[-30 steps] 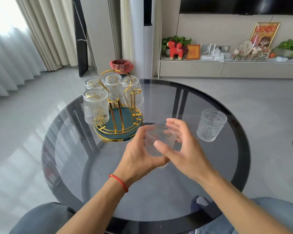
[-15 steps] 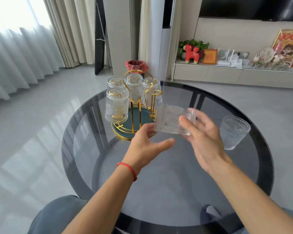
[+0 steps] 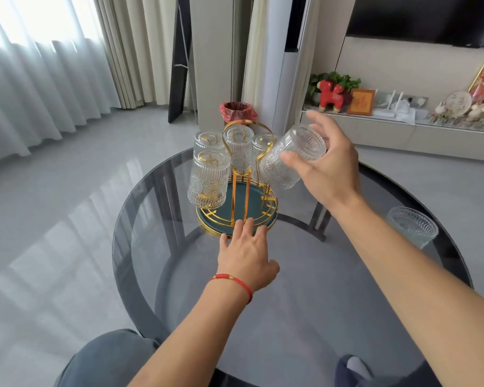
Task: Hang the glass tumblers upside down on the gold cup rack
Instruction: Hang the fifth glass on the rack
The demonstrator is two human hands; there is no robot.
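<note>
The gold cup rack point(image 3: 236, 216) with a teal base stands at the far side of the round glass table point(image 3: 291, 289). Several ribbed glass tumblers hang upside down on it, the nearest one point(image 3: 207, 178) at its front left. My right hand point(image 3: 329, 169) grips another tumbler point(image 3: 289, 159), tilted mouth-down and to the left, right beside the rack's right prong. My left hand point(image 3: 246, 252) rests flat with fingers spread, its fingertips touching the rack's front rim. One more tumbler point(image 3: 411, 227) stands upright on the table at the right.
A red-lined bin point(image 3: 238, 111) stands on the floor behind the table. A low cabinet point(image 3: 403, 135) with ornaments runs along the right wall. Curtains hang at the left. My knees show under the table's near edge.
My right hand lifted the tumbler up and forward, turning it mouth-down beside the rack. My left hand let go of it and moved onto the rack's front rim.
</note>
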